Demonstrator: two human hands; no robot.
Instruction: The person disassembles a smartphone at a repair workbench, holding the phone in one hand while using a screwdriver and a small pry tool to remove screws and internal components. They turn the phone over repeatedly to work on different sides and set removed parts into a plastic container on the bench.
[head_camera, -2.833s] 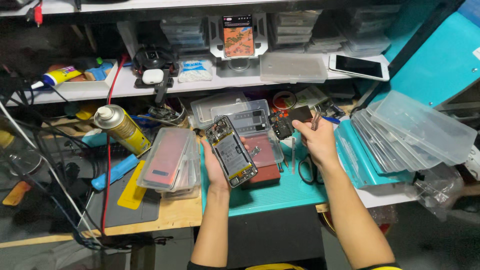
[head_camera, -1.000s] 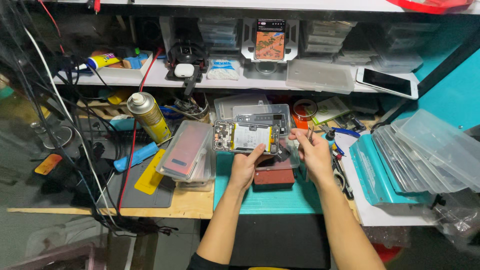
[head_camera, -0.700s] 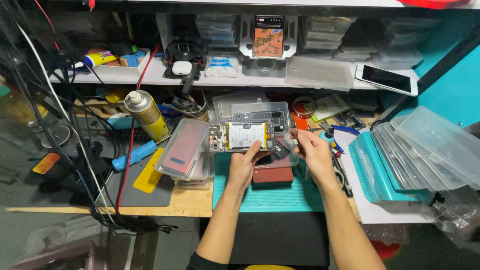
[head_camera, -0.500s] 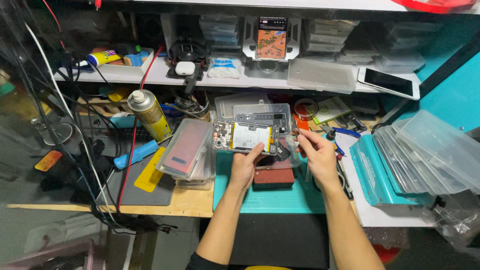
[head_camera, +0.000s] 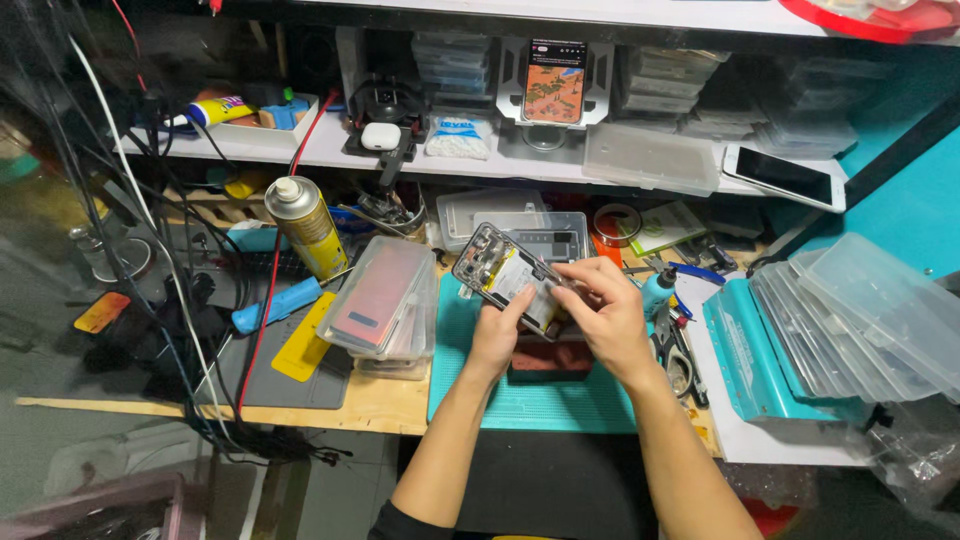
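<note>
- One yellow spray can (head_camera: 305, 226) stands upright at the left, beside stacked clear plastic cases (head_camera: 385, 305).
- Left hand (head_camera: 497, 335) clamps the opened black phone with exposed internals (head_camera: 508, 276) above the teal mat (head_camera: 530, 400).
- Right hand (head_camera: 608, 318) pinches together at the phone's edge, perhaps gripping a small part.

A yellow spray can (head_camera: 305, 226) stands left of a stack of clear cases (head_camera: 385, 305). A teal mat (head_camera: 530, 400) covers the bench; a grey mat (head_camera: 290, 365) lies further left. On the shelf (head_camera: 330, 150) a lit phone (head_camera: 553, 82) sits in a stand, a white tablet (head_camera: 785, 177) far right. Clear lids (head_camera: 860, 320) lean on the right.
</note>
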